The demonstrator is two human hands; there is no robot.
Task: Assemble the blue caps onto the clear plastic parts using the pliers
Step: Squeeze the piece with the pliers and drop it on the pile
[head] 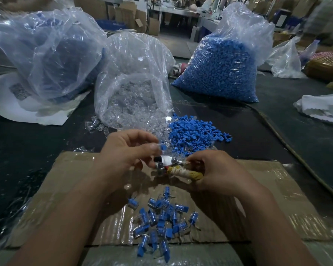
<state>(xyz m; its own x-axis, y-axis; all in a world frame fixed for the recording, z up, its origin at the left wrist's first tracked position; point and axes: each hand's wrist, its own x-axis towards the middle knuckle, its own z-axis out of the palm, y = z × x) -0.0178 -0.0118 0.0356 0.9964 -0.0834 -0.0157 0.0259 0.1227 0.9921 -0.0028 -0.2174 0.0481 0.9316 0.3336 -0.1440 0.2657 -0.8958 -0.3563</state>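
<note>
Over the cardboard [258, 189], a clear part [168, 146] with its cap [163, 147] is pinched in the left hand's [127, 150] curled fingers [152, 147] and held at the pliers [161, 167]. Their wrapped handles are gripped tight by the right hand [219, 173], seemingly so the cap can be squeezed home. Finished pieces [160, 221] are heaped just below.

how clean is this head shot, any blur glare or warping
Head view: the left hand pinching a small blue cap and the cloth-wrapped metal pliers in the right hand are motion-blurred; glare streaks the taped brown cardboard sheet and the clear plastic bag of clear parts; wide-angle distortion bows the edges; the background workshop is dim and soft.
</note>
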